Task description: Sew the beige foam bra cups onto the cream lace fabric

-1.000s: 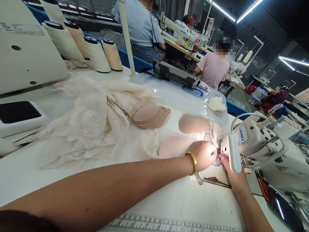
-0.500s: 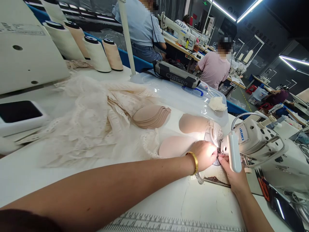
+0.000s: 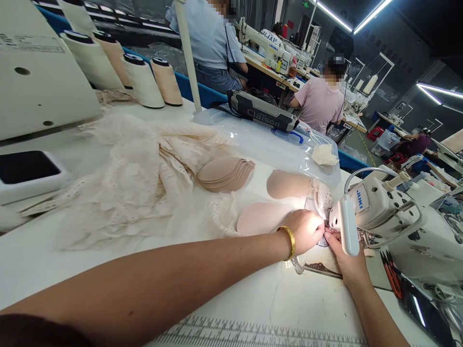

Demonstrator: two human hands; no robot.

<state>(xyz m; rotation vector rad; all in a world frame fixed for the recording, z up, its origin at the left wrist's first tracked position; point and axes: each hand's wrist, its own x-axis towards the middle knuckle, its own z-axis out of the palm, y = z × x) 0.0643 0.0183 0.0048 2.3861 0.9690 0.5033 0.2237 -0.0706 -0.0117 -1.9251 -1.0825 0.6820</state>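
1. Clearly, I read JUKI on the near machine [image 3: 387, 205] and on one farther off [image 3: 273, 52], and Claison on the black case [image 3: 262, 112].
2. I see the left hand [image 3: 306, 231] with fingers curled, just beside the right hand [image 3: 345, 255] at the near machine's head; whether either is clamped on cloth, I cannot tell.
3. Lace [image 3: 321, 193] lies just beyond the left hand, toward the tabletop's [image 3: 231, 289] right edge; a pink pad [image 3: 261, 218] is near the wrist.
4. A ruler [image 3: 253, 331] lies toward the near edge, cones [image 3: 142, 82] toward the far left corner.
5. Beyond the far edge, I see people [image 3: 320, 103] seated.
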